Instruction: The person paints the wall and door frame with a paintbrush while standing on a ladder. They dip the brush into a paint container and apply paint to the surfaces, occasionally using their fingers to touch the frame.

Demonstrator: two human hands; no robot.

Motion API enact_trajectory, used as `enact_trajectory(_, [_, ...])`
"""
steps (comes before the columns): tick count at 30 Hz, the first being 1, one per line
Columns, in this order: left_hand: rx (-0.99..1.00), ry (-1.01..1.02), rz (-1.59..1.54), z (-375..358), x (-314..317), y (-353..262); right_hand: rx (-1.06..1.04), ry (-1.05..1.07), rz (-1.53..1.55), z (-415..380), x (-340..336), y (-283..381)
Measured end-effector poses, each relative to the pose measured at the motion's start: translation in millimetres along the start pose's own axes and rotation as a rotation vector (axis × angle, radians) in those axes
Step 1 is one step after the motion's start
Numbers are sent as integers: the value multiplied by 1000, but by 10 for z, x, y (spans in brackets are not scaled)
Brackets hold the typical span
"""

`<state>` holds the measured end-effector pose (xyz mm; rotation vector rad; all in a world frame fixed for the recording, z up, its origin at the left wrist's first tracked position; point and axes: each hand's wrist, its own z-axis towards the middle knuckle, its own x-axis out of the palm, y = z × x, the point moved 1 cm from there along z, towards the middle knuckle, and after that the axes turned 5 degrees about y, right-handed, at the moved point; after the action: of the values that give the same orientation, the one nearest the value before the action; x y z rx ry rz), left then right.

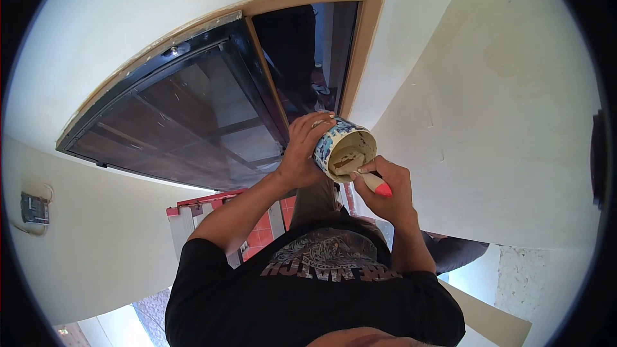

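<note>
My left hand [304, 148] is wrapped round the side of a paint can [326, 143], which is tilted with its mouth toward me. The can's outside is blue and white, smeared with cream paint, and cream paint coats its inside. In my right hand [393, 187] is a paintbrush [375, 183] with a pale handle and a red end. The brush points into the can's mouth, its bristle end down inside by the near rim and partly hidden. My right fingers are closed round the handle near the rim.
Ahead is a dark-framed glass window [173, 115] beside a brown-framed opening [367, 45]. Cream walls [495, 122] curve on both sides. A ladder-like stand with a red top [205, 200] is below left, over red floor tiles [260, 231]. An electrical box [35, 209] hangs at far left.
</note>
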<state>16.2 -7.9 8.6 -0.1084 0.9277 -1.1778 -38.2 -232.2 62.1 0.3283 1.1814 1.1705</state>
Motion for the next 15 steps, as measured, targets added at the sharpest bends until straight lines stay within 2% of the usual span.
enact_trajectory(5, [-62, -4, -36, 25, -50, -35, 78, -82, 89, -78, -9, -41])
enact_trajectory(7, [-86, -6, -58, 2, -24, -24, 187, -215, 315, -145, 38, -137])
enact_trajectory(8, [-79, -33, -77, -18, 12, 21, 199, -218, 313, -193, 50, -167])
enact_trajectory(10, [-77, -51, -111, -34, 52, 37, 307, -400, 581, -164, 68, -173])
enact_trajectory(15, [-116, -38, -145, -42, 74, 5, 375, -570, 742, -120, 144, -284])
